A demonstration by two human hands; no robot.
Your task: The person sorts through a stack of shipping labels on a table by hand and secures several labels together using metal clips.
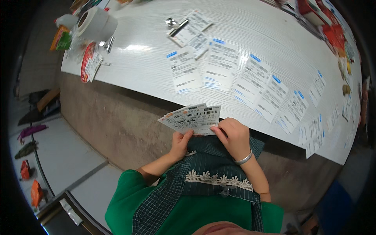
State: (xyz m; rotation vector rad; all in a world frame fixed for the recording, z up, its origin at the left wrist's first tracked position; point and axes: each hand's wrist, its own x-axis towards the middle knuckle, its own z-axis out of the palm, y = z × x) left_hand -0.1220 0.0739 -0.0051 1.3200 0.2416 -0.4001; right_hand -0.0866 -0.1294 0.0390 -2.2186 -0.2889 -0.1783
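A fanned stack of white printed labels point(196, 118) with barcodes is held up in front of me, just off the table's near edge. My left hand point(181, 143) grips the lower left of the stack, thumb on the front. My right hand point(234, 135), with a silver bangle at the wrist, pinches the stack's right edge between thumb and fingers. Beyond them, several more labels lie spread in a row on the white table, among them one label point(185, 72) with a blue mark and another label point(221, 66) beside it.
A binder clip point(179, 28) holds a label bundle on the white table point(137, 51). At the left stand a label roll point(96, 23), another metal clip point(109, 45) and a red-and-white packet point(89, 62). Red packages point(333, 35) crowd the right far edge. Small items lie on the lower-left surface.
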